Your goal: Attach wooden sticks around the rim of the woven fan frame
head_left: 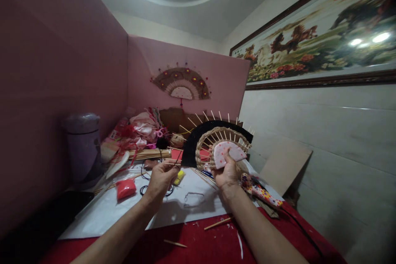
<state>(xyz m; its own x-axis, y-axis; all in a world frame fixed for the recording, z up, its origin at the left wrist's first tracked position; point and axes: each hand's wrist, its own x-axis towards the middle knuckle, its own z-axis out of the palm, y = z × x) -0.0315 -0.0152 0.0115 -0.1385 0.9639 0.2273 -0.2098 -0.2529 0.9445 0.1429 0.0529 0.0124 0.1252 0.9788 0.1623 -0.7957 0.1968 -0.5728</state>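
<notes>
A half-round handmade fan stands raised above the table, with a black outer band (193, 140), a braided straw-coloured ring (199, 144) and thin wooden sticks spreading past its rim. Its base is a pink dotted fabric piece (224, 154). My right hand (227, 173) is closed round that base, thumb on the front. At the fan's left end, my left hand (163, 177) pinches a thin black cord (178, 156) close to the lowest sticks. More black cord (144, 189) lies in loops on the white paper (182, 214) below.
A finished fan (182, 82) hangs on the pink board behind. Left are a purple flask (83, 148), a red packet (126, 189) and a bundle of sticks (151, 154). A flower-patterned glue gun (261, 192) lies right, its cable trailing. Loose sticks (218, 223) lie on the red cloth (133, 251).
</notes>
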